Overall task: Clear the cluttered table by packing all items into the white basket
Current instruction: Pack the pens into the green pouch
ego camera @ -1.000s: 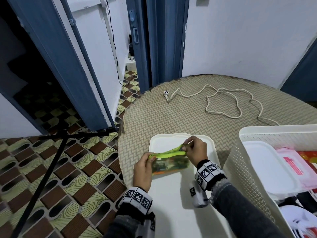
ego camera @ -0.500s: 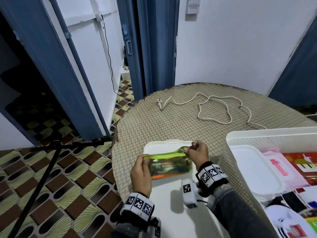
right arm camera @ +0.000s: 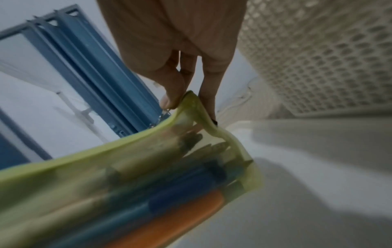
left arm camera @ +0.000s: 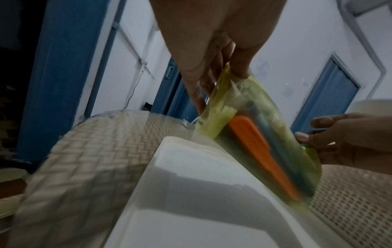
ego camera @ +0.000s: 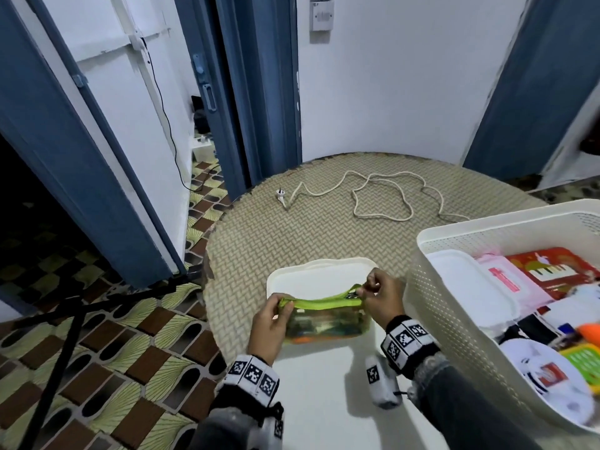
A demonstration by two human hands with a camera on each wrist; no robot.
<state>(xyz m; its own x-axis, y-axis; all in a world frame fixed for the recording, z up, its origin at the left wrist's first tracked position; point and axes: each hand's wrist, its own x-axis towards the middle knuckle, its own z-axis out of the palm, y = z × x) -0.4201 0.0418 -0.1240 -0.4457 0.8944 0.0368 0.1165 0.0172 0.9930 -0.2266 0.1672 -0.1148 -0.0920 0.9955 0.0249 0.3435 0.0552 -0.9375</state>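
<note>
- Between the two hands, above a flat white plastic lid (ego camera: 324,401) on the tabletop (ego camera: 292,228), sits a translucent lime-green zip pouch (ego camera: 324,323), long side across, its zipper edge on top.
- Through its clear wall the pouch shows pens or markers and a long orange piece; the wrist views are too blurred to tell them apart further.
- At the pouch's left end, the left hand (ego camera: 271,329) grips it, thumb on the near face and fingers curled over the green top edge.
- At the right end of the zipper, the right hand (ego camera: 384,298) pinches the top corner between thumb and fingertips; a small metal pull glints just beside them.
- Whether the pouch's bottom rests on the lid or hangs just over it cannot be told.
- Just right of the hands stands the white perforated plastic basket (ego camera: 454,319), its near wall close to the right wrist.
- Inside the basket lie a white rectangular box (ego camera: 467,290), a pink wipes pack (ego camera: 509,280), a red toy keyboard card (ego camera: 552,267), and further small items toward the lower right, one orange, one green.
- Farther back on the woven beige tabletop, a cream power cord (ego camera: 373,196) lies in loose loops, well apart from the pouch, its plug pointing left.
- Both wrists carry bands with black-and-white square markers (ego camera: 253,375).
- Beyond the tabletop are blue door frames (ego camera: 259,92), a white wall with a switch plate (ego camera: 321,16), and a patterned tile floor (ego camera: 113,352) crossed by black tripod legs (ego camera: 65,336).
</note>
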